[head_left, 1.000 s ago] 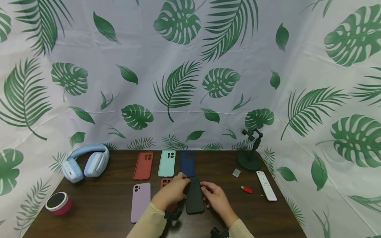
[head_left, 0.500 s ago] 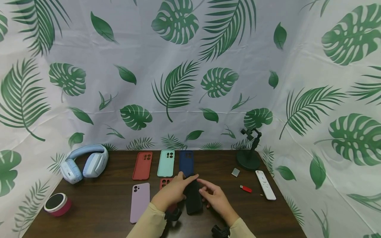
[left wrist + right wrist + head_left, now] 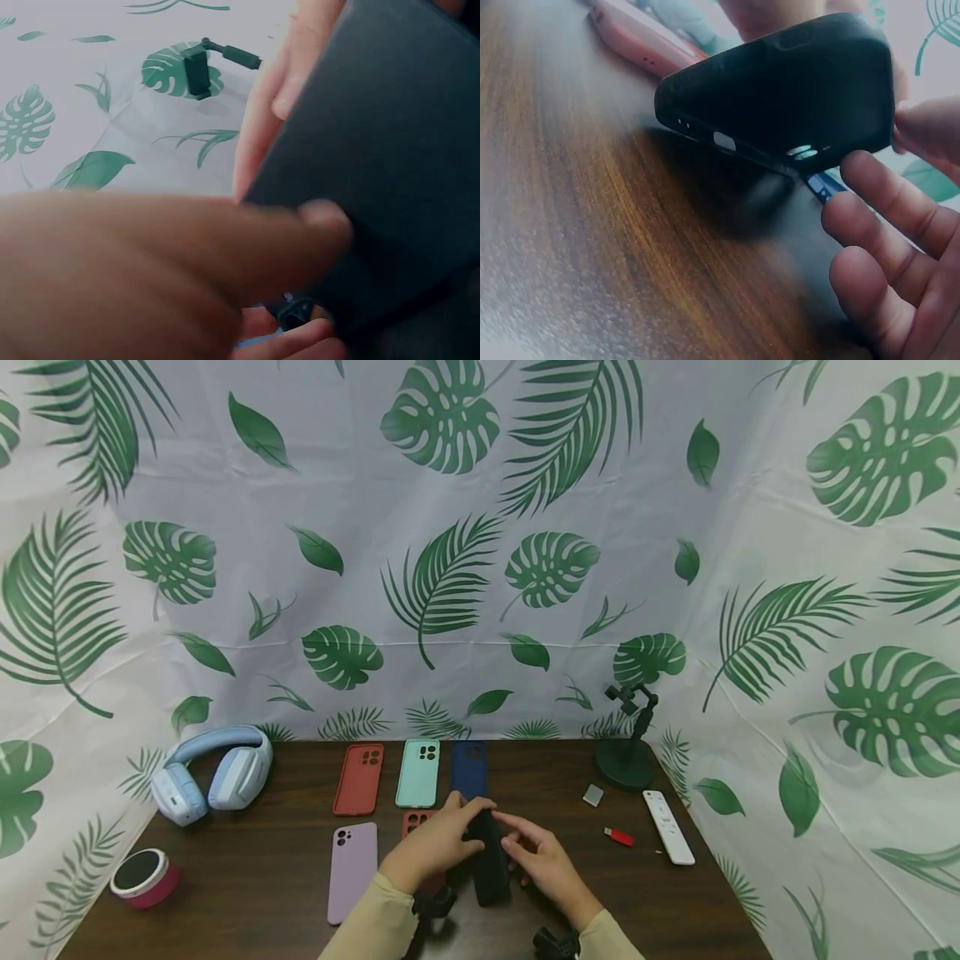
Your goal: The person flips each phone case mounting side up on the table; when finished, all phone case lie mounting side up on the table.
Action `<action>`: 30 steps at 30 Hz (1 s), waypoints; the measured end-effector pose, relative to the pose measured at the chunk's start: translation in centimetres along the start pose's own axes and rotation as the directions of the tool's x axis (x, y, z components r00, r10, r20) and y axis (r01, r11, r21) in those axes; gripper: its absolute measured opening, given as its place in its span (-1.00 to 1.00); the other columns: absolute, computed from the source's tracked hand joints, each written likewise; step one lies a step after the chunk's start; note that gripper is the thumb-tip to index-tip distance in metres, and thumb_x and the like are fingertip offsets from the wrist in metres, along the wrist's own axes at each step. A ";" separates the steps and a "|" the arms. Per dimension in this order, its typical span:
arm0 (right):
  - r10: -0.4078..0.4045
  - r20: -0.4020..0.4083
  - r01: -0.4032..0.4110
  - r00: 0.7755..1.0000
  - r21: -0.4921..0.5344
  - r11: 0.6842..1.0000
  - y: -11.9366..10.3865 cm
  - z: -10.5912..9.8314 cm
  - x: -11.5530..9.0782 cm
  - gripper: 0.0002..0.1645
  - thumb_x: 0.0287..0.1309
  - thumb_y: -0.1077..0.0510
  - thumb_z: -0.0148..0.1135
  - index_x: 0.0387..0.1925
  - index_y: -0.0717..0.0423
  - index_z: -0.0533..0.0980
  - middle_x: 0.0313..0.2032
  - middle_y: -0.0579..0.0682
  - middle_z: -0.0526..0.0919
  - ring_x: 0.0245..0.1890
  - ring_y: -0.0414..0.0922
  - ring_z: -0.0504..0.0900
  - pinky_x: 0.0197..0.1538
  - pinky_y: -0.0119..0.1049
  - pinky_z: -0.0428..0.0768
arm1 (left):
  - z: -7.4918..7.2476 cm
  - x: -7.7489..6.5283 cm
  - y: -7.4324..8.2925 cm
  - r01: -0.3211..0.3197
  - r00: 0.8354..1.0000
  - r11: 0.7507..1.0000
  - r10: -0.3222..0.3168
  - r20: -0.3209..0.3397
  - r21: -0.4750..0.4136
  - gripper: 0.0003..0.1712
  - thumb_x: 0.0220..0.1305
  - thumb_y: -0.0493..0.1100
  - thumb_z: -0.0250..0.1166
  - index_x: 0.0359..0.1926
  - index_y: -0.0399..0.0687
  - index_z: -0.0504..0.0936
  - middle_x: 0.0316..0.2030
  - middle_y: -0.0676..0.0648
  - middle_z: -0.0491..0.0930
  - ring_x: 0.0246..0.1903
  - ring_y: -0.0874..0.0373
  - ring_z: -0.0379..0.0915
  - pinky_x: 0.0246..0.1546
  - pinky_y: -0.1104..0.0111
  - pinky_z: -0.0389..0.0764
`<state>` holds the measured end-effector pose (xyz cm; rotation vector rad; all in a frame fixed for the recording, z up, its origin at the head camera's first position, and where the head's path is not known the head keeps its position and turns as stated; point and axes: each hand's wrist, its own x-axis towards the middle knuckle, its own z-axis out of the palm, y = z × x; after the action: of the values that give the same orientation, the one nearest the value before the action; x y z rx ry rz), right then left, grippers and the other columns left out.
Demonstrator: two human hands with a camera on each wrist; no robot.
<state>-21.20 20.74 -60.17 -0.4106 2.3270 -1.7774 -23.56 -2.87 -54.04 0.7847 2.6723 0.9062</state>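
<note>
A black phone case [image 3: 491, 864] is tilted above the table in the head view. My left hand [image 3: 438, 839] holds it along its left side, the thumb [image 3: 322, 225] lying across its flat face in the left wrist view. At its right edge, my right hand [image 3: 543, 856] grips with the fingertips; several of its fingers [image 3: 862, 277] stay loosely bent below the edge. The right wrist view shows the case's hollow side and a port hole in its end. A dark red case [image 3: 416, 820] lies partly hidden under the left hand, and a blue case [image 3: 469, 768] lies behind.
Red [image 3: 360, 781], mint [image 3: 417, 772] and lilac [image 3: 352, 872] cases lie to the left. Headphones [image 3: 213, 772] and a round pink-and-white object [image 3: 145, 878] stand farther left. On the right are a stand [image 3: 630, 760], a small grey piece [image 3: 593, 795], a red USB stick [image 3: 619, 837] and a white remote [image 3: 668, 828].
The black phone case has gone from lying nearly flat to tilted, its left side raised. My left thumb has come over onto its face. The right hand stays by the right edge.
</note>
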 end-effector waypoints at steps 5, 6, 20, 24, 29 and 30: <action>-0.004 0.006 0.004 1.000 -0.049 0.999 0.2 0.1 0.0 -0.52 0.40 -0.09 0.21 0.32 -0.29 0.49 -0.22 0.11 0.63 -0.38 -0.05 0.62 -0.57 -0.20 0.61 | -0.3 0.0 -0.1 0.027 1.000 0.994 -0.026 0.007 -0.108 -0.51 0.44 0.25 0.18 0.31 0.41 0.36 -0.01 -0.09 0.37 -0.42 0.22 0.51 -0.41 0.29 0.52; -0.013 0.006 0.014 1.000 -0.073 0.997 0.3 0.2 0.0 -0.55 0.40 -0.07 0.22 0.28 -0.28 0.52 -0.22 0.09 0.66 -0.37 -0.05 0.63 -0.53 -0.22 0.62 | -0.4 -0.1 -0.1 0.030 1.000 0.992 -0.029 0.008 -0.121 -0.54 0.44 0.28 0.16 0.27 0.42 0.37 -0.02 -0.08 0.37 -0.39 0.21 0.51 -0.39 0.27 0.53; -0.152 0.040 0.157 0.988 -0.297 0.942 0.0 1.1 0.1 -0.76 0.36 0.01 0.28 0.01 -0.31 0.68 -0.05 -0.31 0.76 0.04 -0.29 0.70 0.16 -0.30 0.61 | -1.3 -0.4 0.1 0.054 0.998 0.984 -0.048 0.042 -0.167 -0.41 0.36 0.28 0.25 0.28 0.23 0.35 0.20 -0.14 0.49 0.00 0.09 0.60 -0.07 0.10 0.61; -0.168 0.040 0.172 0.985 -0.325 0.930 -0.1 1.1 0.0 -0.79 0.34 -0.02 0.31 -0.05 -0.37 0.69 -0.06 -0.35 0.74 0.02 -0.30 0.69 0.14 -0.25 0.63 | -1.3 -0.4 0.3 0.047 0.998 0.982 -0.037 0.058 -0.183 -0.34 0.34 0.22 0.30 0.32 0.09 0.33 0.23 -0.14 0.52 0.02 0.11 0.60 -0.06 0.14 0.60; -0.174 0.040 0.177 0.984 -0.344 0.922 0.0 1.1 0.0 -0.78 0.33 -0.02 0.31 -0.03 -0.40 0.68 -0.07 -0.37 0.73 0.02 -0.30 0.69 0.13 -0.23 0.63 | -1.5 -0.4 0.5 0.081 0.995 0.966 -0.062 0.081 -0.248 -0.31 0.34 0.15 0.33 0.38 0.10 0.32 0.03 -0.09 0.62 -0.25 0.16 0.69 -0.23 0.22 0.64; -0.178 0.041 0.181 0.983 -0.350 0.919 0.0 1.1 0.0 -0.77 0.34 -0.02 0.31 -0.03 -0.40 0.68 -0.06 -0.37 0.73 0.02 -0.30 0.69 0.13 -0.23 0.63 | -1.5 -0.5 0.4 0.087 0.994 0.959 -0.066 0.089 -0.269 -0.31 0.34 0.11 0.34 0.39 0.09 0.32 -0.04 -0.08 0.63 -0.29 0.15 0.71 -0.26 0.23 0.65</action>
<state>-20.89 19.77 -60.49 -0.7050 2.6833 -1.4130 -23.52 -3.56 -52.60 0.6349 2.4209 1.1651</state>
